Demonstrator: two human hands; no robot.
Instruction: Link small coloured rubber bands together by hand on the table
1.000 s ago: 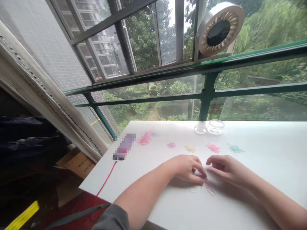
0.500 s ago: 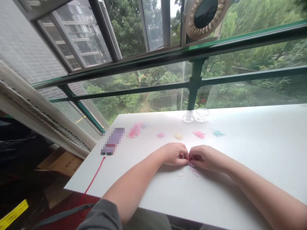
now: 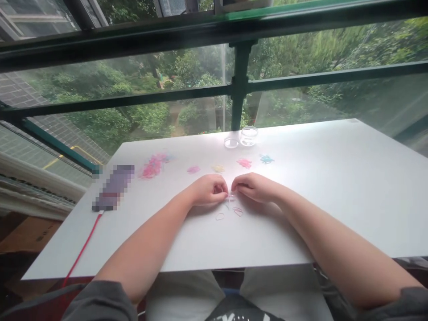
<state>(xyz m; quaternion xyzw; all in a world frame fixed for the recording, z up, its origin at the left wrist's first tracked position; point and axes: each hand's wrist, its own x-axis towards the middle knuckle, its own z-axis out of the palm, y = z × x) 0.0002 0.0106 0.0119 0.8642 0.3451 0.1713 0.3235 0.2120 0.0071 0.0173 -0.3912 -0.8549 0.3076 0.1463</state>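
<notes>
Fingers of both hands are curling inward and meeting tip to tip at the middle of the desk (image 3: 334,187). The left hand (image 3: 209,191) and the right hand (image 3: 254,187) are resting on the white surface, and their fingertips are pinching something small and pinkish between them; it is too small to tell exactly what, though it is looking like one of the bands. Two loose bands (image 3: 229,213) are lying just in front of the hands, nearer the person. Beyond the hands, small heaps are sitting in a row: a purple heap (image 3: 193,169), a yellow heap (image 3: 218,168), a pink heap (image 3: 244,163) and a teal heap (image 3: 266,158). A larger pink pile (image 3: 153,166) is lying farther left, near a blurred dark object (image 3: 113,187) with a red cord (image 3: 82,249) running off the desk's edge. Two clear dishes (image 3: 241,138) are standing side by side at the far edge, by the window.
</notes>
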